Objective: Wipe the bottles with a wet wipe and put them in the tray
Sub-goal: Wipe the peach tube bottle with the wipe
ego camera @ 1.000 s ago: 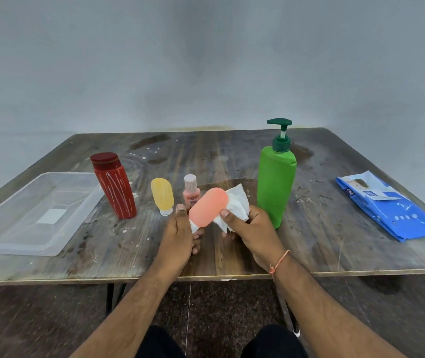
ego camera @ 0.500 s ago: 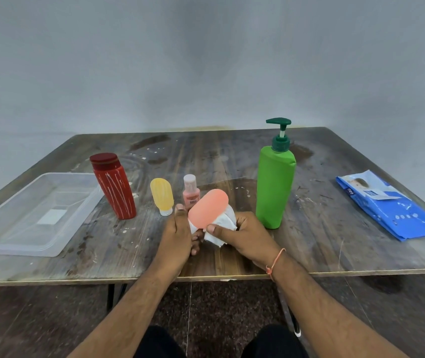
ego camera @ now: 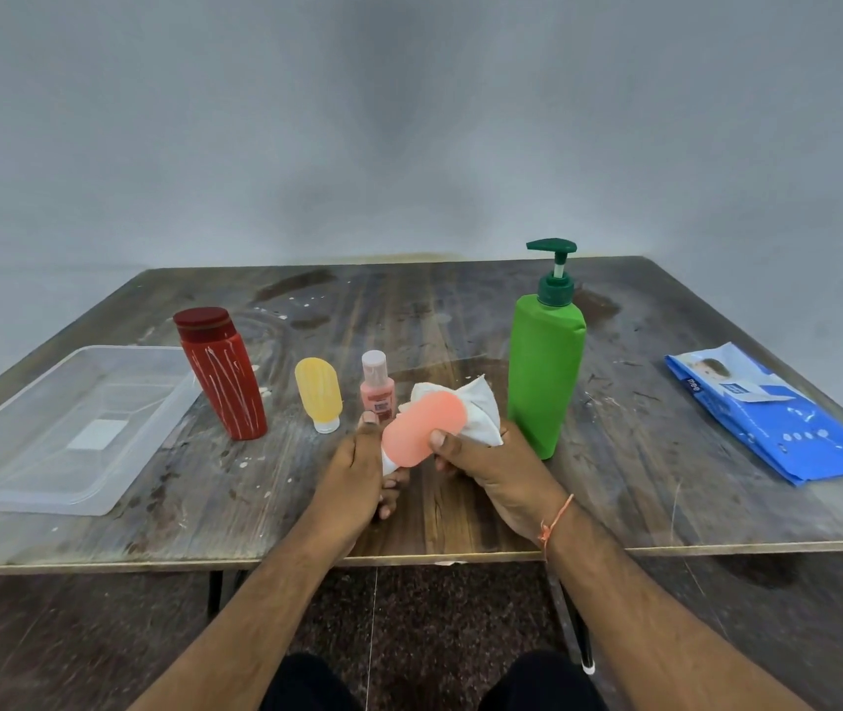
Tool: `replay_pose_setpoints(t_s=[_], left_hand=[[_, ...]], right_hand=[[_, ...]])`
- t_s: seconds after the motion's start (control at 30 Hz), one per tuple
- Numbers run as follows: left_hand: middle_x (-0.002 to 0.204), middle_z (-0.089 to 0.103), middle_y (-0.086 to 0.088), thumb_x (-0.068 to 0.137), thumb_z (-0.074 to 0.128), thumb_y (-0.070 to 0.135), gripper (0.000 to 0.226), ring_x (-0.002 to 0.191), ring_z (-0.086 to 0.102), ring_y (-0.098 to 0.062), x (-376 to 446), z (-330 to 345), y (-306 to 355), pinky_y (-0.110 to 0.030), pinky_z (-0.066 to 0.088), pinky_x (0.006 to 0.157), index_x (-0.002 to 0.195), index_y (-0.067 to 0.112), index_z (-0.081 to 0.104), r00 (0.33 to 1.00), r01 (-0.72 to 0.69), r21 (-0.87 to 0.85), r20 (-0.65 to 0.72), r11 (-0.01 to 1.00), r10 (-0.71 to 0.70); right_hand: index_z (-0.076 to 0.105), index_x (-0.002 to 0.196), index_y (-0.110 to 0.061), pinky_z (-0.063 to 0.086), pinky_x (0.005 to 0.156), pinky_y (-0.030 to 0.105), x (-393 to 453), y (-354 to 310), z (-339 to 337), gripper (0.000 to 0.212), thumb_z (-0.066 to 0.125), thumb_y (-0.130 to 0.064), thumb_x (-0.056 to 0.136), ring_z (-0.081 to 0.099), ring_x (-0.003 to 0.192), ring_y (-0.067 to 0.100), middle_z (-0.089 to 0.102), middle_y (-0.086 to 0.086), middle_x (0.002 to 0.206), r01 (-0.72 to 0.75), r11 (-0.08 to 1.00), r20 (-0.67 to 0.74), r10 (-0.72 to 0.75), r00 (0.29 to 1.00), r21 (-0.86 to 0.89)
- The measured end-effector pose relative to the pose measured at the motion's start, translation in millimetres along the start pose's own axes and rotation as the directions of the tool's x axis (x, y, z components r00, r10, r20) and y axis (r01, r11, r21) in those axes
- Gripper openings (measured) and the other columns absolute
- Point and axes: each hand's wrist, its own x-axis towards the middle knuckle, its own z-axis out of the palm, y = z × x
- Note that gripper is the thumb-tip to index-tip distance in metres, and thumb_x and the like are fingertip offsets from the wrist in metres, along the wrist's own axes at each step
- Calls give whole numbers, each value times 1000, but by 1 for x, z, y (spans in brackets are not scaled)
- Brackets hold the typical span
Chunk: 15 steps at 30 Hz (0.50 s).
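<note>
Only "mee" reads on the wipes pack (ego camera: 768,410); both hands' fingers (ego camera: 440,441) grip bottle (ego camera: 422,428) and wipe (ego camera: 478,410).

Lower end of the flat salmon-orange plastic bottle (ego camera: 422,428) hidden inside the left hand (ego camera: 355,467), only a sliver of white cap showing. Left fingers (ego camera: 389,497) mostly tucked out of sight under the palm. Much of the crumpled white wet wipe (ego camera: 478,410) concealed behind that bottle and within the right hand (ego camera: 496,467). Lower body of the small pink bottle with the pale cap (ego camera: 376,384) partly covered by the left thumb. Print on the blue plastic wipes packet (ego camera: 768,413) too small to read. Near left corner of the clear plastic tray (ego camera: 40,484) cut off by the picture's edge. Both forearms cut off at the bottom edge.
</note>
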Motion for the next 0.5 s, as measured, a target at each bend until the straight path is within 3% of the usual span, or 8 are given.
replay_pose_setpoints(t_s=[0.13,0.3,0.4,0.5], left_hand=[[58,44,2,114,25,51,54,48,38,-9,1,0,-1,-25,34,43,118,10,61,1000,-2,-28,-21,1000,1],[54,55,11,113,26,54,54,49,43,-5,2,-2,-6,-28,39,45,117,21,68,997,-25,-25,-68,999,23],[55,60,12,113,23,52,54,50,46,-4,0,-1,-6,-27,40,45,115,26,71,994,-73,13,-81,997,73],[59,61,11,113,22,53,54,53,48,-7,-1,-2,-10,-30,43,48,129,29,68,986,-148,69,-65,987,152]], right_hand=[[81,109,-31,54,76,29,1,2,0,24,83,-25,86,61,85,16,74,4,98,-14,999,55,17,998,-47],[79,109,-14,52,72,25,1,4,-1,28,86,-29,86,62,81,13,75,2,92,-32,989,53,40,998,-145],[77,100,-13,50,70,20,0,5,1,24,82,-33,89,64,76,5,75,-4,83,-39,979,52,50,997,-201],[76,110,-8,58,80,28,0,5,3,35,81,-35,87,73,89,12,81,8,99,-33,982,-9,32,999,-184]])
